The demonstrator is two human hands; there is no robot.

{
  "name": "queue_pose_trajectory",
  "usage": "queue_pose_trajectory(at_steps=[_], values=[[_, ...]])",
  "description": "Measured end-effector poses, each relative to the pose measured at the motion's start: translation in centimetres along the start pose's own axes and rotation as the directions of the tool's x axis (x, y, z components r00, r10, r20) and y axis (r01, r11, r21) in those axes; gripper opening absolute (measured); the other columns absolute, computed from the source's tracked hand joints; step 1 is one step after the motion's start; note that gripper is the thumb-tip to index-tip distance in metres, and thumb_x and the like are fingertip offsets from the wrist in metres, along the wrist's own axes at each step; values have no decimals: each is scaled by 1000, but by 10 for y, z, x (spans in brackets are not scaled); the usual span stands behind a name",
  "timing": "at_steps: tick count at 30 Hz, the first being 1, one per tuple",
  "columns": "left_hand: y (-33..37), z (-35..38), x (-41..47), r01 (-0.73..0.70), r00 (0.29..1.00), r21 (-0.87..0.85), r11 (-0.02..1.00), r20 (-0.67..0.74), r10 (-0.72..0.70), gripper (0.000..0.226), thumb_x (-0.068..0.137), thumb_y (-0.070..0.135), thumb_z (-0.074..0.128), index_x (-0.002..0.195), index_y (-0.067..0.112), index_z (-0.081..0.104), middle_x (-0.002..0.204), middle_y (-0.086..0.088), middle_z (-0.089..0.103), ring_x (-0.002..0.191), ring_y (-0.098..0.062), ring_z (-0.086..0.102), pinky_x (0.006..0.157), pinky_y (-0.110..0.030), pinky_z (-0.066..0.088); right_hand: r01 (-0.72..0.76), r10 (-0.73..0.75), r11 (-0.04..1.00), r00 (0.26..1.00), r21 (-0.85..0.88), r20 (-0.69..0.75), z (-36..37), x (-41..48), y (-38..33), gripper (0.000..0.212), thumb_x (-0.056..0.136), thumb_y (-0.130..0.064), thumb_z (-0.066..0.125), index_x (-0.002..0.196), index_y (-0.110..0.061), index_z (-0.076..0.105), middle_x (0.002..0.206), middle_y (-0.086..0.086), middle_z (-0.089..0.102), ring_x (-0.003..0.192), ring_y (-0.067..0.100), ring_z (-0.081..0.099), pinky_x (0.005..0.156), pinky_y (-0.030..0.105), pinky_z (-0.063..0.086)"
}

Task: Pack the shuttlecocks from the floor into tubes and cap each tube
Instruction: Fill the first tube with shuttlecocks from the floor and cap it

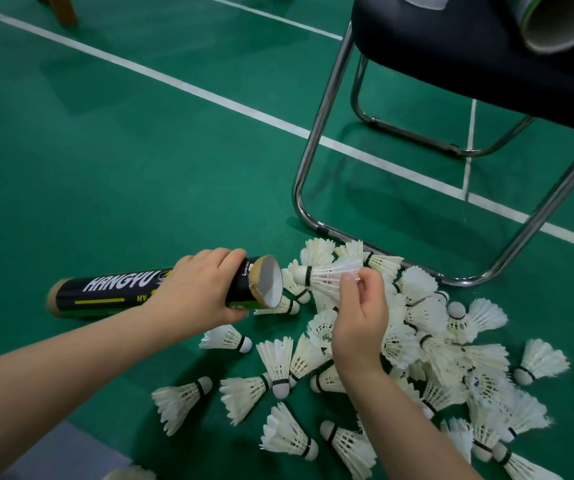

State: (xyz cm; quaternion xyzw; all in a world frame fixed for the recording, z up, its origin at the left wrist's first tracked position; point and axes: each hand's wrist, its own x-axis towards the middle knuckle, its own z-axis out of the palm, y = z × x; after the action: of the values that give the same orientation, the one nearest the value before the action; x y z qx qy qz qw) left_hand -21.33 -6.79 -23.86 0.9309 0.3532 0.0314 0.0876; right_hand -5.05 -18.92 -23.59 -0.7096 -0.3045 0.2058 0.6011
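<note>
My left hand (206, 289) grips a black tube (105, 292) marked HANGYU near its open mouth, which points right. The tube is held nearly level above the green floor. My right hand (361, 317) pinches a white shuttlecock (327, 275) by its feathers. Its cork tip points left, a short gap from the tube's mouth. A pile of several white shuttlecocks (417, 358) lies on the floor below and to the right of both hands.
A chrome-framed chair (313, 161) with a dark seat stands just behind the pile; its base bar rests on the floor among the shuttlecocks. Another open tube (562, 26) lies on the seat at the top right. White court lines (174, 81) cross the floor.
</note>
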Motion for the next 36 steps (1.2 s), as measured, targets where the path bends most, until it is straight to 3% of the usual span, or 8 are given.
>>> queue_pose_trajectory(at_steps=[8,11,14,18,23,29,32,36], values=[[16,5,-5,-57,997,10,998,-44,57,69,58,61,46,111,17,48,96,-3,62,84,-27,62,69,-38,49,34,42,984,909,-175,414,22,-43,-4,27,80,-52,48,99,-33,54,95,-18,57,95,6,52,84,32,45],[12,7,-8,-67,996,15,998,-59,68,69,54,63,45,108,20,42,93,-1,63,79,-25,62,65,-37,49,323,-184,877,909,-354,375,21,-49,4,29,77,-38,53,103,-25,55,98,-19,51,98,1,44,93,26,34],[10,11,-11,-88,994,62,994,-52,91,73,49,59,60,108,19,42,90,-1,63,77,-26,63,64,-36,50,259,-54,903,860,-343,507,21,-47,-2,21,79,-27,54,99,-22,56,89,-16,50,89,2,42,85,23,37],[12,16,-17,-163,986,127,978,-23,167,84,41,56,74,109,16,46,89,-2,63,76,-25,64,62,-36,52,-73,287,944,659,-321,695,21,-34,-11,20,78,-17,61,98,-15,61,93,2,64,84,16,56,74,27,46],[16,18,-22,-230,972,189,955,-2,235,86,36,55,78,107,16,48,89,-2,63,75,-24,62,62,-34,51,-90,441,894,341,-438,830,25,-15,-13,26,80,-14,68,102,-17,55,96,0,55,89,15,52,69,17,42],[12,20,-9,-199,979,209,957,5,203,73,43,42,73,106,16,46,86,-3,62,74,-26,63,61,-34,51,-324,350,934,742,-151,572,44,-32,17,24,69,-33,62,88,-19,56,77,-5,60,72,11,53,70,33,49],[8,20,1,-144,989,207,968,0,147,83,39,48,80,107,14,46,87,-5,63,74,-27,63,62,-35,52,-176,161,984,868,-11,470,34,-27,16,24,79,-46,52,87,-26,60,79,-9,62,76,7,56,70,28,49],[1,21,7,-108,994,219,970,19,106,81,43,49,81,108,15,46,88,-5,63,75,-28,62,63,-37,51,61,68,935,936,-350,345,16,-4,39,37,82,-55,39,100,-29,58,92,-15,61,92,5,55,90,34,43]])
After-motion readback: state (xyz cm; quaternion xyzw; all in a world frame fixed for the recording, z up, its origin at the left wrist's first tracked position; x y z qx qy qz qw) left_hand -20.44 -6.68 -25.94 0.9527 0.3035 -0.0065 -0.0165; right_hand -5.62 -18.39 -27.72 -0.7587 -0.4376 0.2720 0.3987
